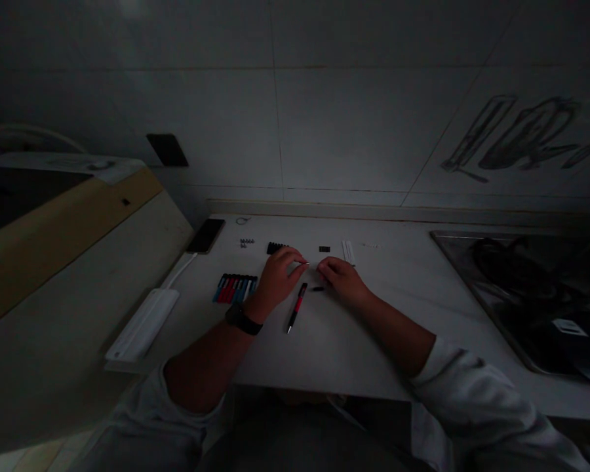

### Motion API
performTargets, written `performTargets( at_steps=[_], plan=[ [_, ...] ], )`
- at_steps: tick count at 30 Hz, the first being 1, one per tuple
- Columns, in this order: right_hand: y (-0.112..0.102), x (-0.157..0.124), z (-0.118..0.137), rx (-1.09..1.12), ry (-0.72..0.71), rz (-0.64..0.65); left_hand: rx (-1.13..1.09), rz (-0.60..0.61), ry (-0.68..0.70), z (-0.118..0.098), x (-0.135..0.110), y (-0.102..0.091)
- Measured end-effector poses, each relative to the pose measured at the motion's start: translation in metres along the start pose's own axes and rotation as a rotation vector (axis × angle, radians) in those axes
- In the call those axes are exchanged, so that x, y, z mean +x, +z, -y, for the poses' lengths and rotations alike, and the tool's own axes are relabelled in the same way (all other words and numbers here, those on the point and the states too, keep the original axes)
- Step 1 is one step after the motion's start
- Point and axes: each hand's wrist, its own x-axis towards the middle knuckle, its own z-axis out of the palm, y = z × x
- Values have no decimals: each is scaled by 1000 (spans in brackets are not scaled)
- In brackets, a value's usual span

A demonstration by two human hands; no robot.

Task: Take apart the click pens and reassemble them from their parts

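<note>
My left hand (277,276), with a dark watch on its wrist, pinches a thin, shiny small piece (305,263) between thumb and finger. Close beside it, my right hand (342,278) has its fingertips pressed together; anything in them is too small to make out. Between the hands and nearer to me lies a red and black pen (297,308) with a silver tip. A short black part (317,289) rests just under the right fingers. Left of the left hand is a row of red, blue and white pen barrels (235,288) with dark ends.
At the back are small metal parts (246,242), black pieces (276,248), a small dark cluster (324,249), white sticks (347,252) and tiny bits (372,246). A phone (206,236) and a white power strip (145,324) lie left. A sink (482,301) is right.
</note>
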Motion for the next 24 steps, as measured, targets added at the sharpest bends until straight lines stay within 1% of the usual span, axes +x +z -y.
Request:
performTargets(
  at_steps=[2,3,4,6,10,12,14,17,20,22,24],
  plan=[
    [-2,-4,4,-192,-152,-25,18,-4,-12,3,0,1],
    [-4,-7,7,-285,-239,5,30,-7,-15,4,1,1],
    [-6,-10,9,-362,-311,61,41,-8,-16,5,1,1],
    [-13,-15,13,-466,-387,183,54,-12,-17,4,1,0],
    [-33,-18,13,-622,-380,317,79,-20,-21,0,5,-11],
    [-44,-17,10,-664,-357,374,115,-1,-36,1,10,-23],
    [-53,-15,7,-651,-333,451,175,22,-65,7,16,-38],
    [-61,-13,3,-588,-319,551,287,44,-106,29,26,-67],
    [-66,-13,2,-554,-304,595,413,98,-141,61,33,-94],
    [-70,-14,3,-556,-277,611,508,166,-165,82,35,-106],
    [-74,-14,3,-563,-242,621,592,265,-166,100,35,-113]
  ],
)
